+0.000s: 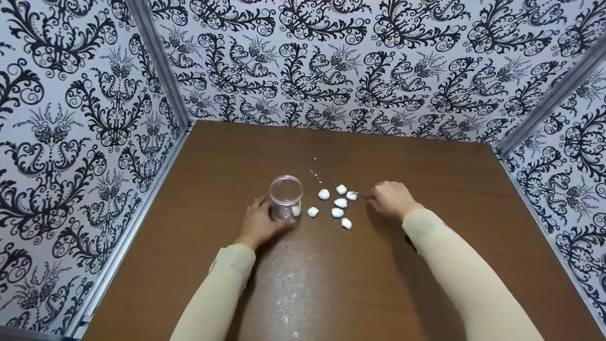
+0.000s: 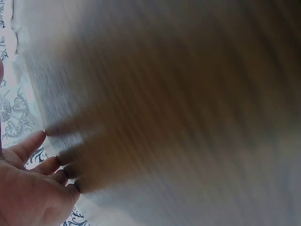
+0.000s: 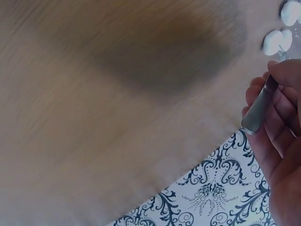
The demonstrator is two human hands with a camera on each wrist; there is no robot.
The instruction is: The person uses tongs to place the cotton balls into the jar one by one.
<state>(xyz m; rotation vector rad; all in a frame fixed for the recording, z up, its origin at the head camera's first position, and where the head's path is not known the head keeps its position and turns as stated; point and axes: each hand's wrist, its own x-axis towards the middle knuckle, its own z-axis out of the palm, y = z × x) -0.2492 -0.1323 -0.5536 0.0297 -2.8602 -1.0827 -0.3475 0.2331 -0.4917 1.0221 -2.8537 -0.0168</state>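
Observation:
In the head view, my left hand point(image 1: 261, 222) holds a clear jar point(image 1: 286, 189) low down, thumb along its near side and fingers on its left. A white cotton ball point(image 1: 296, 210) shows through the jar wall. My right hand point(image 1: 392, 199) pinches a slim metal utensil point(image 3: 258, 110) whose flat handle widens at the end. Its far end meets a cotton ball point(image 1: 351, 195), which hides the tip. The left wrist view shows my left fingers point(image 2: 44, 165) extended near the tabletop, with the jar out of that view.
Several more cotton balls point(image 1: 340, 203) lie loose on the brown wooden table point(image 1: 303, 279) between my hands. Small white specks point(image 1: 316, 175) trail behind them. Patterned walls point(image 1: 331, 71) stand along the table's back and sides.

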